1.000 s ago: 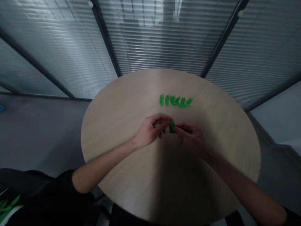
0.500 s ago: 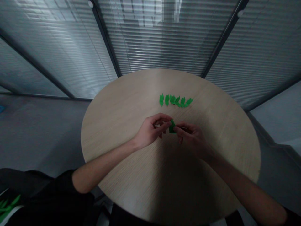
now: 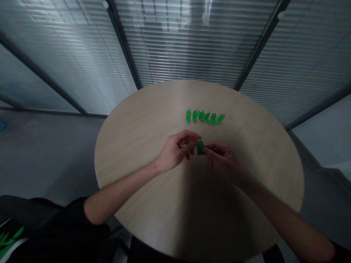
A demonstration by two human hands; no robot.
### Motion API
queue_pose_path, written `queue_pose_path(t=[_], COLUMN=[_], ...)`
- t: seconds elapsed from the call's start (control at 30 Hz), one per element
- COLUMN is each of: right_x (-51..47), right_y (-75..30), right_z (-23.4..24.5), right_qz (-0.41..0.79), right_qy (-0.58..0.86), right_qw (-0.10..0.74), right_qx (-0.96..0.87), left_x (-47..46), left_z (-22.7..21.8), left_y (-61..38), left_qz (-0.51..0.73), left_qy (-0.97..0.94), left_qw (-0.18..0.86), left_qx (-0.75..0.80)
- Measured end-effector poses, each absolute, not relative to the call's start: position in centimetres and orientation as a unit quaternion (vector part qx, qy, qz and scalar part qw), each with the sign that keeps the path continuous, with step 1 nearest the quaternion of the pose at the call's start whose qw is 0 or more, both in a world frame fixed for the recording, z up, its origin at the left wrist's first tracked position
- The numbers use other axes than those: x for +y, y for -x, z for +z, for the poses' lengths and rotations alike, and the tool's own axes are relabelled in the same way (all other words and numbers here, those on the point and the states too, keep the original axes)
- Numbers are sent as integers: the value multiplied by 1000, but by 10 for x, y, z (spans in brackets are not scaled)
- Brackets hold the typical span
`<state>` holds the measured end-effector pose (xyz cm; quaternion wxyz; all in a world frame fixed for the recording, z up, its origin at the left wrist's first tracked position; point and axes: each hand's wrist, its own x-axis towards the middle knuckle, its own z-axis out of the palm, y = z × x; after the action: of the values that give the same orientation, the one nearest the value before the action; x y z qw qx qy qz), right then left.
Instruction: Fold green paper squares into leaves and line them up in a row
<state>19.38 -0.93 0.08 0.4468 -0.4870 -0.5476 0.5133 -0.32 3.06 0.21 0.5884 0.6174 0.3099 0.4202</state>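
Note:
Between my two hands, above the middle of the round table, is a small folded piece of green paper (image 3: 200, 147). My right hand (image 3: 221, 156) pinches its right side between thumb and fingers. With thumb and forefinger together, my left hand (image 3: 178, 149) grips the upper left corner of the same piece. Beyond my hands, a row of several small folded green paper pieces (image 3: 195, 116) lies on the table, each with pointed tips; some of them touch or overlap.
The round wooden table (image 3: 137, 120) has a curved edge all round. Behind it stand glass partitions with blinds (image 3: 186, 54) and dark frames. At the lower left, a white-edged thing with green leaf-like shapes (image 3: 12, 241) shows beside a black sleeve.
My left thumb and fingers have shifted slightly up along the green paper, so more of its face shows. My right hand stays nearly still.

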Motion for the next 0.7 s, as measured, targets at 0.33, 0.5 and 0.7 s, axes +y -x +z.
queue_pose_path(t=[0.33, 0.5, 0.7], right_x=[-9, -9, -9], right_y=[-194, -193, -192], right_z=[0, 0, 2], right_qz=[515, 525, 528], right_qy=[480, 485, 491], right_qw=[448, 451, 448], right_qx=[-551, -535, -529], left_x=[28, 29, 29], left_z=[5, 2, 0], left_y=[2, 2, 2], left_qz=[427, 433, 436], left_qy=[-641, -634, -633], left_qw=[549, 557, 561], left_qx=[325, 317, 308])
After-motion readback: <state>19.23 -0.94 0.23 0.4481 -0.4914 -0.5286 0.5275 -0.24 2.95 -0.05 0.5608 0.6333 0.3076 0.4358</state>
